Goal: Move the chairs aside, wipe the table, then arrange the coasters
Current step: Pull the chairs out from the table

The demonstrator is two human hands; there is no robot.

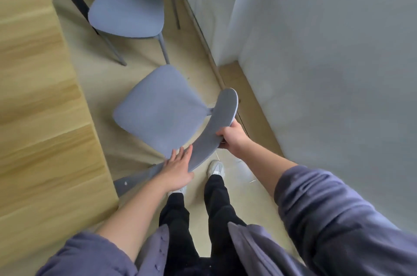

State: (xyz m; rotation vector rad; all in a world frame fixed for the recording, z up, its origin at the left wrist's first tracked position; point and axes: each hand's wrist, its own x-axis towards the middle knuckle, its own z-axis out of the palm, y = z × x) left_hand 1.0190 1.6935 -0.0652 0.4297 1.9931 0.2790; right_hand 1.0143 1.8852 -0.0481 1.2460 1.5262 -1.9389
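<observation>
**A:** Sleeves (338,219) of soft purple-grey cloth sit lowest in our view, at 5 and 7 o'clock. How do we hold the near chair (158,111)?

**B:** Our right hand (232,135) curls round the rim of the curved backrest (216,126). Our left hand (178,169) lies flat against the backrest's lower end, fingers straight, gripping nothing. We judge that the grip steers and the flat palm steadies.

**A:** Where does the chair stand?

**B:** At centre, on the pale floor (140,68). It is between the worktop (33,95) at 9 o'clock and the grey wall (316,50) at 3 o'clock, apart from both. The far chair (126,13) stands at 11 o'clock, just beside the worktop's dark leg.

**A:** Materials?

**B:** Both chairs are matte blue-grey, with rounded seats and thin grey legs. We expect rigid, light shells. The worktop is smooth, light wood-grain. We judge the chair-moving step in hand, with wiping not yet begun. We see no cloth or coasters.
</observation>
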